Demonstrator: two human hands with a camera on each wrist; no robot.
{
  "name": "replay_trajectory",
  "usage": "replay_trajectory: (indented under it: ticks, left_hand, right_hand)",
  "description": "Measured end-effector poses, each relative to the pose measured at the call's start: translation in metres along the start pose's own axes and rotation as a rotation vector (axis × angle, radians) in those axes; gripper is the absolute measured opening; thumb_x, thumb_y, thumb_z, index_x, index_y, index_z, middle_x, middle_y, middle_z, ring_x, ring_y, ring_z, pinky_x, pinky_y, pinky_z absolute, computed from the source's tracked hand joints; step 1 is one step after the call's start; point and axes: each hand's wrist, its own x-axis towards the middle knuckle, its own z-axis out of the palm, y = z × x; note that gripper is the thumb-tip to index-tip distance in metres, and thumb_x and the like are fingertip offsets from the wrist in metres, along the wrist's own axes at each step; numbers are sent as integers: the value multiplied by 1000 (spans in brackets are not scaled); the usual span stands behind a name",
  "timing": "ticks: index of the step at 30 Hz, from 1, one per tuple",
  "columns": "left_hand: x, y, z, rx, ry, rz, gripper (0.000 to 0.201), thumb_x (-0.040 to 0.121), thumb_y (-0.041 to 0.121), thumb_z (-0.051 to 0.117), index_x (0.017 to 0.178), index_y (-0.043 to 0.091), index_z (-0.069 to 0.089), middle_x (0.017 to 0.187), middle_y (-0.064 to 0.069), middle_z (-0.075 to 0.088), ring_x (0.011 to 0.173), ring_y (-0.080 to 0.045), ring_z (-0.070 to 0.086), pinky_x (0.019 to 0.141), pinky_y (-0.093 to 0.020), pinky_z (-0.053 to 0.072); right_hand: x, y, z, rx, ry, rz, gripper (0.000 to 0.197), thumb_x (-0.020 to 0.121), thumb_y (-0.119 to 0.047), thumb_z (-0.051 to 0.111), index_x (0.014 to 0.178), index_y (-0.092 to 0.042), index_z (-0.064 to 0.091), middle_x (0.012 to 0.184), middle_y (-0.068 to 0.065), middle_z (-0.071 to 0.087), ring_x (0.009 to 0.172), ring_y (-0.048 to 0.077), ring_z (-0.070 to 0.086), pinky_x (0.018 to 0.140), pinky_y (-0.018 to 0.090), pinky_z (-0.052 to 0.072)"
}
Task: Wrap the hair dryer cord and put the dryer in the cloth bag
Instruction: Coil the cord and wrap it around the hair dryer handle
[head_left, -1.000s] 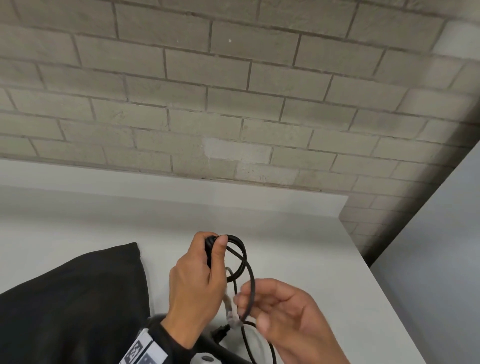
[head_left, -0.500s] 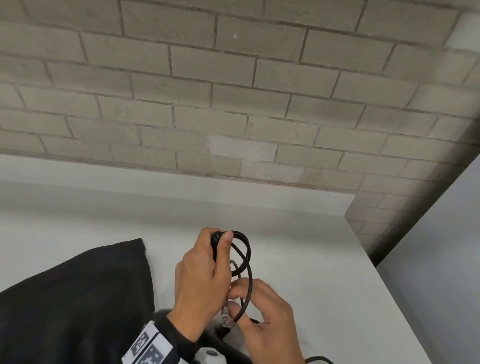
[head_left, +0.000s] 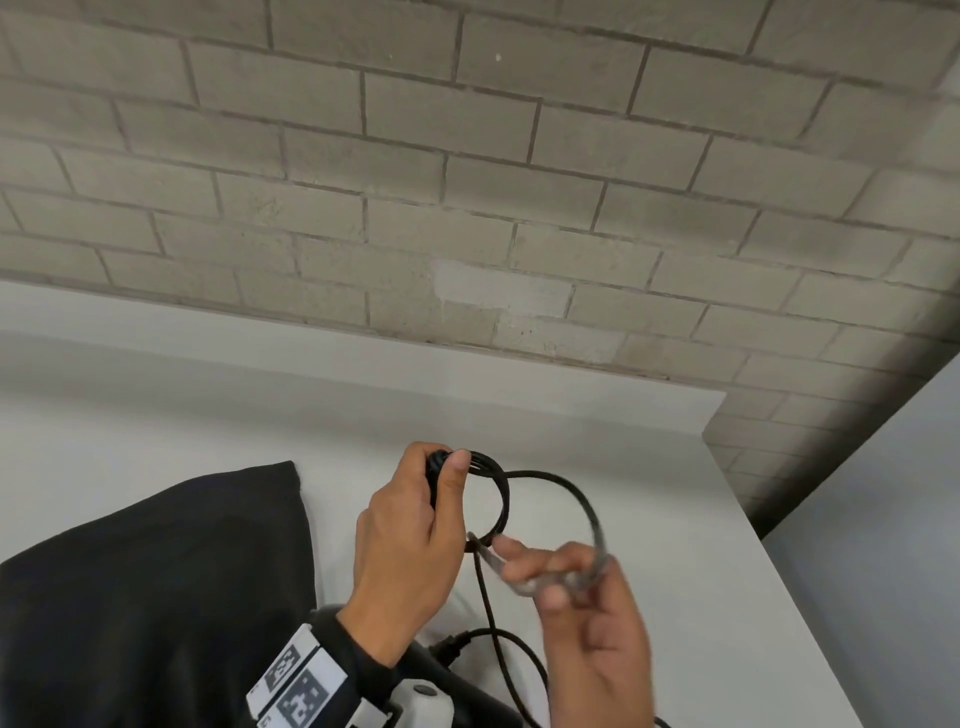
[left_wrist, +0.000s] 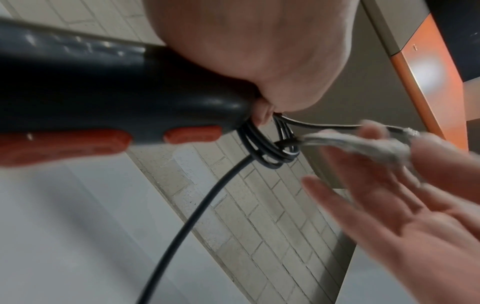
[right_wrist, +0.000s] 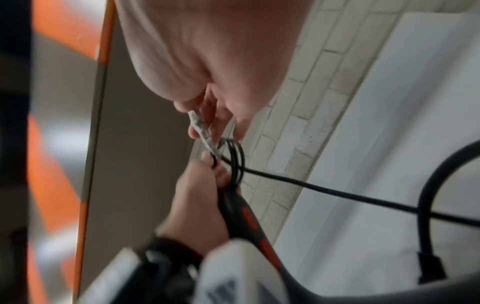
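Note:
My left hand (head_left: 436, 465) grips the end of the dark hair dryer handle (left_wrist: 103, 86), which has orange buttons (left_wrist: 193, 134). Its thumb pins several small loops of the black cord (head_left: 498, 499) against the handle's end. My right hand (head_left: 545, 577), blurred, pinches a pale grey cord strap (head_left: 511, 571) that leads off the coil, and a wider loop of cord (head_left: 582, 499) arcs into its fingers. More cord (head_left: 488, 597) hangs down to the dryer's body (head_left: 467, 696) at the bottom edge. The black cloth bag (head_left: 156, 571) lies on the white table (head_left: 675, 519), left of my hands.
A grey brick wall (head_left: 467, 182) rises behind the table. The table's right edge (head_left: 779, 571) drops off close to my right hand. An orange and grey panel (left_wrist: 426, 82) shows in the wrist views.
My right hand has swung out to the right, drawing the strap and a wider loop of cord away from the coil. My left hand keeps its grip in place.

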Motion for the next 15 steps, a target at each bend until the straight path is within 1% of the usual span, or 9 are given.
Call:
replay_trajectory:
  ticks: [2, 4, 6, 7, 9, 11, 13, 14, 15]
  left_hand:
    - [1, -2, 0, 4, -1, 9, 30, 94, 56, 35, 91, 32, 53, 50, 6, 50, 44, -13, 47, 46, -34, 43]
    - [3, -6, -1, -9, 0, -6, 28, 94, 56, 37, 89, 33, 52, 49, 8, 47, 43, -10, 44, 46, -37, 43]
    - [6, -11, -3, -27, 8, -18, 31, 96, 59, 36, 89, 34, 52, 51, 6, 47, 44, -11, 44, 48, -43, 45]
    - [8, -13, -4, -26, 14, -20, 33, 96, 61, 35, 90, 34, 52, 53, 4, 49, 45, -13, 46, 49, -45, 47]
    - [8, -13, -6, -13, 9, -9, 33, 96, 62, 35, 89, 34, 52, 55, 1, 52, 47, -16, 48, 49, -47, 48]
    - [4, -9, -4, 7, -21, 14, 31, 96, 57, 37, 89, 32, 53, 52, 3, 50, 45, -13, 47, 47, -42, 45]
    - [0, -5, 1, 27, -39, 21, 31, 95, 55, 38, 89, 29, 54, 49, 8, 47, 44, -12, 44, 47, -31, 37]
    - [-1, -4, 3, 32, -38, 18, 31, 94, 55, 38, 89, 29, 54, 48, 10, 46, 44, -11, 44, 48, -28, 34]
    - [-1, -5, 4, 35, -36, 11, 32, 94, 55, 37, 90, 28, 54, 48, 10, 45, 45, -10, 44, 49, -27, 34]
  right_hand:
    - [5, -18, -10, 198, 73, 104, 46, 58, -46, 90, 82, -13, 67, 60, 14, 61, 66, 38, 70, 75, 42, 59]
    - [10, -35, -29, 290, 112, 248, 59, 40, -43, 98, 77, -7, 70, 50, 10, 47, 41, 27, 55, 53, 42, 57]
    - [11, -55, -53, 208, 100, 411, 71, 29, -43, 100, 78, -1, 70, 49, 10, 39, 29, 17, 36, 35, 30, 44]
    - [11, -64, -65, 136, 50, 512, 75, 28, -43, 99, 81, 2, 71, 50, 12, 40, 27, 13, 29, 33, 21, 36]
    - [11, -81, -85, -65, -96, 684, 78, 33, -42, 99, 90, 3, 72, 56, 18, 48, 31, 8, 26, 34, 13, 25]
    - [13, -86, -103, -305, -119, 711, 59, 51, -29, 95, 94, 4, 72, 63, 22, 57, 33, 12, 30, 34, 16, 26]
    - [18, -82, -116, -547, 11, 613, 26, 73, -5, 80, 96, 3, 70, 68, 18, 62, 35, 22, 42, 37, 24, 38]
    - [19, -77, -117, -658, 78, 528, 16, 79, 2, 73, 95, -2, 70, 73, 15, 65, 39, 24, 51, 42, 23, 45]
    - [19, -70, -115, -740, 138, 439, 17, 82, 4, 70, 93, -10, 70, 80, 13, 67, 46, 23, 59, 48, 18, 49]
